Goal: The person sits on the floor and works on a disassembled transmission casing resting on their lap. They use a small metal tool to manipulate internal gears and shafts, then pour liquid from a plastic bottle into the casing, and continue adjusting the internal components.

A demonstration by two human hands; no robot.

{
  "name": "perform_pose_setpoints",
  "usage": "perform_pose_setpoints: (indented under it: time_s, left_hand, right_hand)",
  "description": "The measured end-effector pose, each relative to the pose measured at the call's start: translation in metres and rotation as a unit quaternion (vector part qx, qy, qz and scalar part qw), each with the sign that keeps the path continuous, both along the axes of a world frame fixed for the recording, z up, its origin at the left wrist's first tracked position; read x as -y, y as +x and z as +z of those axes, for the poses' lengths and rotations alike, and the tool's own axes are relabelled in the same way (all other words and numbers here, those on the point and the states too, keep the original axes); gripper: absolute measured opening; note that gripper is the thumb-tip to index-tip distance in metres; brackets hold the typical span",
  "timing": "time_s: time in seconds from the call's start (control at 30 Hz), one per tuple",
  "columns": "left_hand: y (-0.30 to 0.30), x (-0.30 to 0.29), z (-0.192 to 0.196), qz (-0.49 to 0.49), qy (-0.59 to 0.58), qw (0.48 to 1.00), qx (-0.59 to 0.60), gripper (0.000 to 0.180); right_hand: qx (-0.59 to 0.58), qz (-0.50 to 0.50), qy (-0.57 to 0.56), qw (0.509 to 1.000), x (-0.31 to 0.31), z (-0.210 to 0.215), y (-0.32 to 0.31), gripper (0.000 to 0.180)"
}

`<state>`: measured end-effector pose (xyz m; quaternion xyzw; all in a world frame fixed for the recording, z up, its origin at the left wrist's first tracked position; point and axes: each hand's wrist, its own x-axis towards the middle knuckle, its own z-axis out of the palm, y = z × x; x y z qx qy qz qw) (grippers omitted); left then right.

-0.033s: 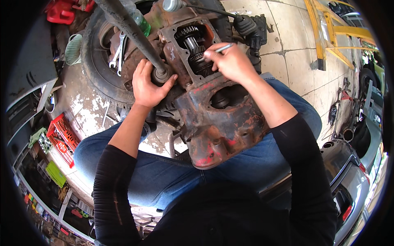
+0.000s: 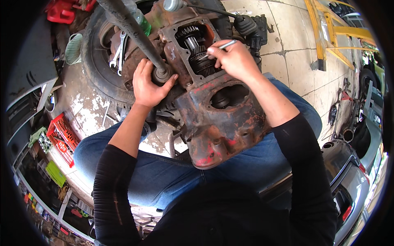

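A worn, rust-brown gearbox housing (image 2: pixel 221 127) rests between my legs, its rectangular opening showing toothed gears (image 2: pixel 201 63). Over that opening my right hand (image 2: pixel 238 61) is closed in a pinch on a slim metal rod (image 2: pixel 227 44). The rod's lower end points at the gears; whether it touches them I cannot tell. My left hand (image 2: pixel 148 88) lies spread around the round base of a thick metal shaft (image 2: pixel 143 46), thumb out on one side and fingers on the other. The shaft slants up to the far left.
A tire (image 2: pixel 91 67) lies behind my left hand, with wrenches (image 2: pixel 120 53) and a green-tinted bottle (image 2: pixel 141 22) over it. A lever with a rubber boot (image 2: pixel 246 25) sits at the far right of the gearbox. Red crates (image 2: pixel 63 139) stand left; a yellow frame (image 2: pixel 320 33) stands right.
My right hand and the rod have shifted slightly right and away from me over the gears. My left hand and the gearbox have stayed in place.
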<state>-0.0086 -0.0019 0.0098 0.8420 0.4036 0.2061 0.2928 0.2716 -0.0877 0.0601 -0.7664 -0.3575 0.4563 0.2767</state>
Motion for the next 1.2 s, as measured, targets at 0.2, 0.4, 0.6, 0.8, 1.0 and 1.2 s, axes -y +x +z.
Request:
perform_pose_setpoints:
  time_s: [0.2,0.4,0.6,0.8,1.0,1.2]
  left_hand:
    - [0.005,-0.003,0.002,-0.007,-0.004,1.000,0.021,0.052]
    - [0.003,-0.005,-0.002,-0.007,0.006,1.000,0.012,0.052]
    - [0.006,-0.004,0.004,0.000,-0.010,1.000,0.019,0.052]
    - [0.005,-0.004,0.001,-0.011,0.010,0.999,0.035,0.052]
    - [0.006,-0.003,0.002,-0.004,-0.010,1.000,0.023,0.050]
    - [0.003,-0.005,0.001,0.000,0.002,1.000,0.009,0.051]
  right_hand:
    - [0.047,0.035,0.038,0.998,0.005,-0.006,-0.012,0.026]
    - [0.117,0.011,0.057,0.991,-0.005,0.012,0.003,0.026]
    - [0.116,0.029,0.039,0.992,-0.006,0.003,0.013,0.023]
    - [0.103,0.038,0.063,0.992,-0.002,0.003,-0.003,0.026]
    - [0.141,0.059,0.083,0.985,-0.001,0.004,0.007,0.023]
    - [0.240,0.114,0.127,0.956,-0.002,0.012,-0.004,0.029]
